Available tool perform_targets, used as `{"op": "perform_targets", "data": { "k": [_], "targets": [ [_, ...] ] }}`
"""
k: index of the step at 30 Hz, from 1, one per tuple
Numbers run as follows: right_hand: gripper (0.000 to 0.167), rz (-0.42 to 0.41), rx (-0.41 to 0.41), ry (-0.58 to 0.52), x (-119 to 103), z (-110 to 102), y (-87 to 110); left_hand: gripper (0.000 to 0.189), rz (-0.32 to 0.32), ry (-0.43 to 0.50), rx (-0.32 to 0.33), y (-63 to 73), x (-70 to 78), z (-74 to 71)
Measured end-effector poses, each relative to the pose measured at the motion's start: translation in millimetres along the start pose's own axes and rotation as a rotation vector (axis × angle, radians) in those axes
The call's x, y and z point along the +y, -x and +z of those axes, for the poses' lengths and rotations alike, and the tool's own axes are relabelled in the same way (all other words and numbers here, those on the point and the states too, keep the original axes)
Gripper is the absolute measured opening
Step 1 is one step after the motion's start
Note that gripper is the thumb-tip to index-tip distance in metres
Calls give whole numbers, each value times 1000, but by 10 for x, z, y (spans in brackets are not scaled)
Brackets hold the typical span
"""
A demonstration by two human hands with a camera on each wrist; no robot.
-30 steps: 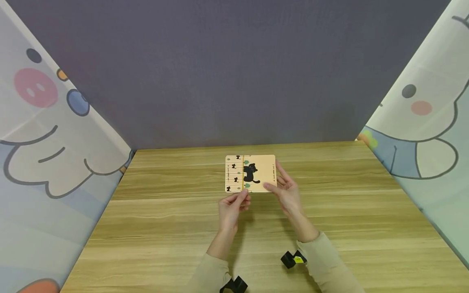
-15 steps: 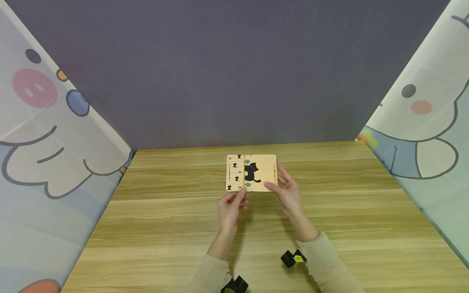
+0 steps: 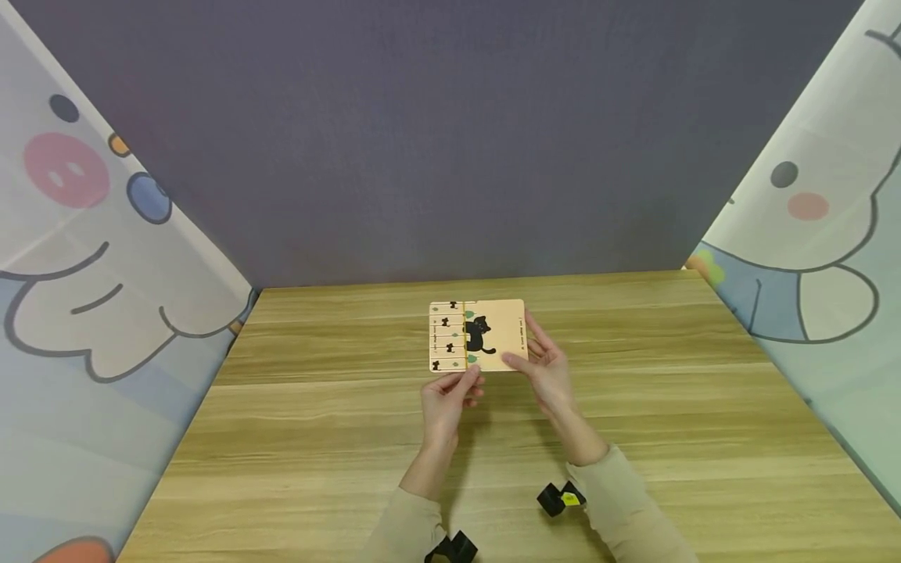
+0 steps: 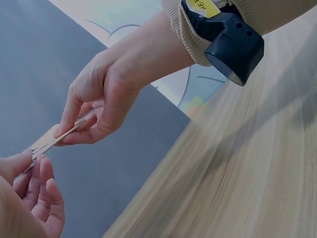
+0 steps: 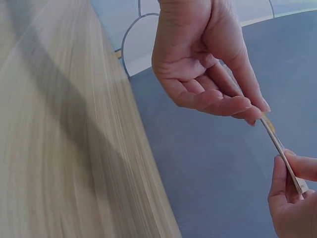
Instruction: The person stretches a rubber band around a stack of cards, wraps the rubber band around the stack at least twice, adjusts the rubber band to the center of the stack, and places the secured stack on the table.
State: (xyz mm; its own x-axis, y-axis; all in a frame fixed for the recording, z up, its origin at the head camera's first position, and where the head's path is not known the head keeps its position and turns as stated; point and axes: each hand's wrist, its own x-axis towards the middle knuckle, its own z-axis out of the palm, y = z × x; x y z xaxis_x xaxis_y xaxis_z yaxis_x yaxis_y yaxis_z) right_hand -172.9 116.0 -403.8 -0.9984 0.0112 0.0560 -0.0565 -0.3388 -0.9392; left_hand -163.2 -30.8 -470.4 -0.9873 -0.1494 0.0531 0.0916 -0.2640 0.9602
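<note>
A thin cream booklet (image 3: 508,320) with a black cat print is held up above the wooden table, its left part striped with small cats and leaves. A yellow band (image 3: 465,336) runs across it. My left hand (image 3: 443,403) pinches the near edge at the band, thumb on top and fingers beneath. My right hand (image 3: 552,378) grips the right end, thumb on the face and fingers behind. Edge-on in the right wrist view, the booklet (image 5: 280,146) shows several thin layers. The left wrist view shows both hands pinching the booklet (image 4: 47,141). Its underside is hidden in the head view.
The wooden table (image 3: 317,438) ends at a dark grey panel (image 3: 450,141) at the back. Cartoon-printed sheets (image 3: 84,258) stand on both sides. Black wrist cameras (image 3: 552,499) are strapped near both beige sleeves.
The booklet rose very slightly, then shifted a little left and towards me, with both hands moving along. Both hands keep their hold on it.
</note>
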Motion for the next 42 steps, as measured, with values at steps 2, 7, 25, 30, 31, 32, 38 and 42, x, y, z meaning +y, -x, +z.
{"op": "perform_targets", "data": {
  "k": [2,7,25,30,31,32,38,42],
  "targets": [
    [74,2,1,-8,-4,1,0,30,-20,-10,3,-84,-181,-53],
    [73,-1,-4,-32,-12,-2,1,30,-1,12,50,-168,-328,-145],
    [74,-19,17,22,47,39,24,34,-55,35,75,-199,-483,-112],
    [75,0,53,10,31,24,11,29,9,54,48,-107,-275,-138],
    [75,5,57,11,29,21,10,28,25,56,44,-97,-257,-147],
    [75,9,58,18,27,18,8,28,44,58,37,-84,-231,-150],
    [75,22,55,43,55,26,23,33,-8,33,63,-123,-340,-137],
    [74,1,38,49,88,43,35,26,41,53,10,-24,-163,-87]
  ]
}}
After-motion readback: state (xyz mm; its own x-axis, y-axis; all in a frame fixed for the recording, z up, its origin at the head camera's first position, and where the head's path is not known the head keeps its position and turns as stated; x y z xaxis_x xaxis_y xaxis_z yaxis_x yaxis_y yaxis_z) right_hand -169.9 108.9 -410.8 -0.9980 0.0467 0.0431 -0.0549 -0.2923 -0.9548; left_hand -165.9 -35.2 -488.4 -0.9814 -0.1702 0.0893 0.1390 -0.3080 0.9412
